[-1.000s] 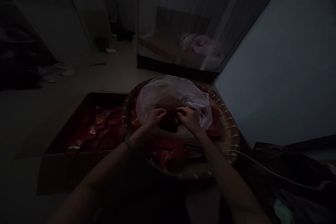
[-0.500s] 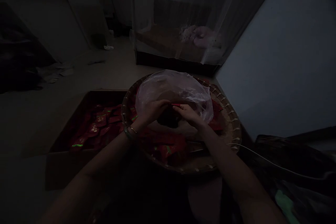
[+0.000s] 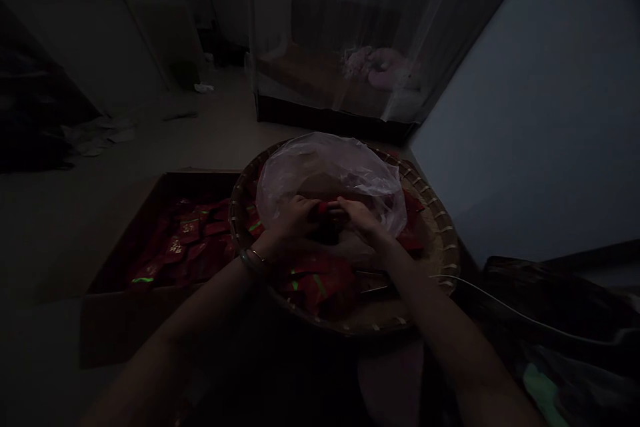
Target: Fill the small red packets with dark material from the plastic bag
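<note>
Head view: one red packet (image 3: 323, 207) is located between the two hands, above the translucent plastic bag (image 3: 320, 159) on the round woven tray (image 3: 451, 250). Fingers of left hand (image 3: 295, 217) and right hand (image 3: 362, 219) are clamped on it; its lower part is too dark to assess. Other red packets (image 3: 190, 231) lie in the box (image 3: 125, 320) beside the tray.

Pretty dark room here. Left hand (image 3: 297, 217) and right hand (image 3: 354, 213) meet at a small red packet (image 3: 324, 207), fingertips pinching it over a clear plastic bag (image 3: 325, 157) in a round woven tray (image 3: 443, 237). More red packets sit in there, near the forearms. Left of that, an open box (image 3: 117, 327) holds a whole bunch too. White cord (image 3: 505, 307) off to the right, and a netted bed (image 3: 300, 77) behind.
</note>
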The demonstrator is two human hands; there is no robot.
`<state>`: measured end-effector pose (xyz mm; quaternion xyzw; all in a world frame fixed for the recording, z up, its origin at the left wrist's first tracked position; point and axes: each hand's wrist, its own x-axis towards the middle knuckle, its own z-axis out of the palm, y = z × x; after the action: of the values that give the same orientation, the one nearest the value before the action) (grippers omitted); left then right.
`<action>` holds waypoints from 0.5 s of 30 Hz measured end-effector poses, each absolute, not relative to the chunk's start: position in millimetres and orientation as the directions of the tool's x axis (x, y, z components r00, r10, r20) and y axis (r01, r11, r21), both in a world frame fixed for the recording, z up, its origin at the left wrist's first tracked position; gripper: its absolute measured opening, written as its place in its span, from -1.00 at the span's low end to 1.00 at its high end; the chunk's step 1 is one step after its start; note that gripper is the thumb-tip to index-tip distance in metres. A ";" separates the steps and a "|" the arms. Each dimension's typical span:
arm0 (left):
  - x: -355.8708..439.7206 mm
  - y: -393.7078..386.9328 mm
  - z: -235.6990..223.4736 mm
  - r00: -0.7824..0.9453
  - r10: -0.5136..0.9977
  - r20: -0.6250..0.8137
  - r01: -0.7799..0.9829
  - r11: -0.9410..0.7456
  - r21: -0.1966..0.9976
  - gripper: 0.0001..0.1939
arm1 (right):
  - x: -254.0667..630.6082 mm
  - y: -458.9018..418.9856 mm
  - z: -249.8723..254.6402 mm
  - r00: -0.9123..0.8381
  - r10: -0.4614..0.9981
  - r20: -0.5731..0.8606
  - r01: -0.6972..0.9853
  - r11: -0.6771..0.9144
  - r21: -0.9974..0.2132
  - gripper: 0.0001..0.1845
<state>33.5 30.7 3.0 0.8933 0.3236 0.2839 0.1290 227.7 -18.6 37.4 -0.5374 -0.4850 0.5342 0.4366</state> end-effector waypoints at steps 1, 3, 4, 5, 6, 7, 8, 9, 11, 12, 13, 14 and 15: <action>31.6 31.8 4.3 0.619 0.673 0.405 0.514 -0.737 0.438 -0.60 | 233.2 -16.6 35.7 0.021 0.992 -0.128 0.080 -0.129 -0.988 -0.59; 28.1 32.7 8.6 0.598 0.705 0.381 0.520 -0.703 0.485 -0.61 | 243.0 -13.5 27.8 0.092 0.995 -0.035 0.262 -0.058 -0.963 -0.67; 26.8 32.6 11.0 0.589 0.716 0.375 0.516 -0.690 0.508 -0.62 | 246.1 -12.8 21.7 0.057 0.998 0.015 0.399 -0.009 -0.917 -0.73; 25.8 32.4 13.3 0.584 0.723 0.369 0.507 -0.680 0.529 -0.62 | 247.5 -12.8 14.7 -0.031 0.999 0.041 0.537 0.051 -0.842 -0.74; 25.1 32.0 15.3 0.582 0.727 0.364 0.497 -0.672 0.549 -0.63 | 247.1 -13.6 7.2 -0.147 0.988 0.035 0.648 0.123 -0.751 -0.63; 24.7 31.6 16.8 0.582 0.730 0.357 0.487 -0.665 0.566 -0.64 | 245.1 -14.8 0.0 -0.257 0.966 0.002 0.726 0.194 -0.659 -0.47; 24.4 31.2 17.9 0.582 0.734 0.350 0.479 -0.657 0.582 -0.64 | 241.7 -16.3 -6.5 -0.331 0.943 -0.042 0.779 0.248 -0.575 -0.31; 24.3 31.0 18.5 0.578 0.739 0.346 0.474 -0.649 0.595 -0.63 | 237.5 -17.9 -11.8 -0.368 0.926 -0.082 0.817 0.280 -0.503 -0.21; 24.2 31.1 18.5 0.573 0.742 0.347 0.463 -0.643 0.610 -0.61 | 228.0 -20.4 -18.5 -0.368 0.922 -0.120 0.867 0.293 -0.403 -0.20; 24.2 31.4 18.2 0.572 0.741 0.351 0.458 -0.644 0.613 -0.60 | 223.6 -21.3 -20.2 -0.357 0.926 -0.120 0.878 0.289 -0.381 -0.28; 24.2 31.8 17.6 0.572 0.740 0.354 0.454 -0.645 0.615 -0.60 | 219.7 -22.0 -21.1 -0.348 0.931 -0.112 0.881 0.284 -0.377 -0.38; 24.3 32.4 16.9 0.571 0.739 0.357 0.449 -0.646 0.617 -0.60 | 216.7 -22.4 -21.7 -0.341 0.935 -0.100 0.880 0.280 -0.383 -0.48; 24.3 33.1 16.0 0.571 0.738 0.360 0.443 -0.646 0.622 -0.61 | 214.6 -22.7 -22.1 -0.333 0.939 -0.087 0.878 0.275 -0.392 -0.56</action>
<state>24.3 33.1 16.0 0.8532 0.3462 0.3079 0.2395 214.6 -22.7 -22.1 -0.5719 -0.7943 0.1884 0.0812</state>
